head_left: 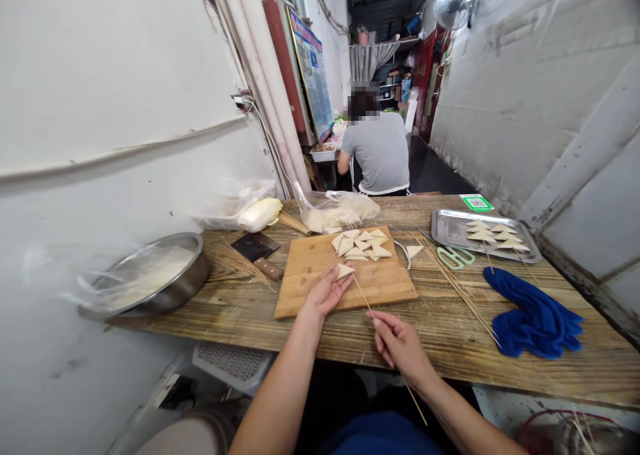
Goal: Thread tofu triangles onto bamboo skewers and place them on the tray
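My left hand [326,295] is closed on a pale triangular tofu piece [345,270], gripped by its fingers over the front of the wooden cutting board [303,275]. A thin bamboo skewer [414,397] is pinched in my right hand [399,345], over the table's front edge. Its upper end reaches the right corner of that piece; I cannot tell whether it has gone in. Several more tofu triangles [363,243] lie in a heap at the back of the board, and one loose triangle [414,251] rests to its right.
Left of the board are a cleaver [256,247], loose skewers and a steel basin [195,271]. To the right lie green-handled scissors [455,257], more skewers [467,298], a blue glove [533,315] and a metal tray [443,228] with skewered triangles. A person [380,151] sits beyond the table.
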A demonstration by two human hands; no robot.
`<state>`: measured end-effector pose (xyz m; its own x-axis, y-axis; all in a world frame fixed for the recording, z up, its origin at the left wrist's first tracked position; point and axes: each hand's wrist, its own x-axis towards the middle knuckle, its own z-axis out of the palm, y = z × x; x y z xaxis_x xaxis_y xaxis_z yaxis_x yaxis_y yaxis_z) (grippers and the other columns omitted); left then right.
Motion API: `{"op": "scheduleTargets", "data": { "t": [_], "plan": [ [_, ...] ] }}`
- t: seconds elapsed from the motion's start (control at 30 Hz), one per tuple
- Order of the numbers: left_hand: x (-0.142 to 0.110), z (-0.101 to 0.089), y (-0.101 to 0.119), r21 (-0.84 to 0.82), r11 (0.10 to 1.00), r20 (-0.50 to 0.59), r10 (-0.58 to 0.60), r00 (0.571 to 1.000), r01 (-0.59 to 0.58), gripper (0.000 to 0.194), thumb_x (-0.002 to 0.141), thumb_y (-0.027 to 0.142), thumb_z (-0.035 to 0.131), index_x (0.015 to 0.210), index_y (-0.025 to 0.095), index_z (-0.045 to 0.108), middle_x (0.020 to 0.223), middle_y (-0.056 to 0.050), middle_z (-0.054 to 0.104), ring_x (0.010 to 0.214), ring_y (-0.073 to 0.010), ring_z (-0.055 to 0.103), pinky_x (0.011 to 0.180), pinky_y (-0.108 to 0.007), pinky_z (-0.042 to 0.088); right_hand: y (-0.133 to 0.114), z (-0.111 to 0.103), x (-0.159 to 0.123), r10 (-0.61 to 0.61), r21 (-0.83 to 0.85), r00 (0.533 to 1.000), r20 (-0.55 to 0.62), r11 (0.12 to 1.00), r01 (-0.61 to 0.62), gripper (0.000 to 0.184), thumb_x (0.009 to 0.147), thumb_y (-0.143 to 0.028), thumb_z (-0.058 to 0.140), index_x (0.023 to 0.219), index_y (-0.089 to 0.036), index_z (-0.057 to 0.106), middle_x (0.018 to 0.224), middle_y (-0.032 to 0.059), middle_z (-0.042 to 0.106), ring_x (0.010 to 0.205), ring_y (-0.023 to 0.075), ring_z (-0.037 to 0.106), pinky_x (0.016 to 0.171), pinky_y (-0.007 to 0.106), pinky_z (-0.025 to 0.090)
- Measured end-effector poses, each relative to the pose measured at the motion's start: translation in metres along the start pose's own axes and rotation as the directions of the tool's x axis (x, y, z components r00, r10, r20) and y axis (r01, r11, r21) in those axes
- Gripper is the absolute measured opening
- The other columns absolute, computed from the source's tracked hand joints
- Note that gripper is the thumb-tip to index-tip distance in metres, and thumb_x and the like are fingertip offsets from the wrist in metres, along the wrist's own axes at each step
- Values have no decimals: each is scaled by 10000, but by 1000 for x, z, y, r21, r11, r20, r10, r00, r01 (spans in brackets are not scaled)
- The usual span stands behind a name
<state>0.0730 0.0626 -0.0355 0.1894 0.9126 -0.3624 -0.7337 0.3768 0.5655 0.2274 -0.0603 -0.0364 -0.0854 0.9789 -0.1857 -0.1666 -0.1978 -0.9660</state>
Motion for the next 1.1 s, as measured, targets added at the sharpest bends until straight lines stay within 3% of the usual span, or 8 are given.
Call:
{"op": "scheduleTargets", "data": {
  "t": [0.13,0.23,0.3,0.37,0.5,1.1],
  "plan": [
    [1,0,0,-5,1000,8,16,1000,-16,152,849,78,424,890,67,570,967,-181,642,986,-239,601,826,-364,517,8,0,7,-32,-116,999,-10,993,31,489,755,-502,524,1036,-116,632,365,-95,409,270,41,305,297,159,234],
    [3,2,1,-18,1000,-44,-12,999,11,167,856,94,414,891,42,569,943,-198,643,965,-240,610,803,-349,529,14,2,12,-116,-218,993,-17,970,110,449,776,-481,507,994,-121,663,357,-67,452,327,83,434,356,186,353],
    [4,2,1,-28,1000,-77,-7,997,5,164,849,78,418,886,29,570,919,-195,648,950,-227,616,797,-315,532,16,2,14,-203,-288,979,-26,939,187,393,786,-454,506,949,-147,688,458,-12,581,491,141,583,489,231,465],
    [4,3,1,-32,1000,-89,-4,996,1,167,844,60,415,888,24,571,910,-189,651,941,-220,619,802,-306,531,17,3,17,-280,-349,960,-27,902,253,335,793,-419,508,921,-176,701,674,40,692,724,192,651,670,286,507],
    [2,4,1,-20,1000,-76,-7,997,6,186,845,54,401,901,13,573,922,-192,650,942,-223,617,828,-326,522,16,4,21,-306,-404,952,-14,873,275,303,816,-365,479,956,-196,689,889,62,712,846,209,651,778,333,499],
    [-1,5,2,-22,999,-104,-37,994,35,206,847,67,397,945,14,570,1029,-225,619,1008,-246,589,864,-358,501,20,7,27,-282,-396,959,-21,883,251,299,822,-352,481,972,-197,687,960,69,699,902,223,640,844,382,473]
  ]
}}
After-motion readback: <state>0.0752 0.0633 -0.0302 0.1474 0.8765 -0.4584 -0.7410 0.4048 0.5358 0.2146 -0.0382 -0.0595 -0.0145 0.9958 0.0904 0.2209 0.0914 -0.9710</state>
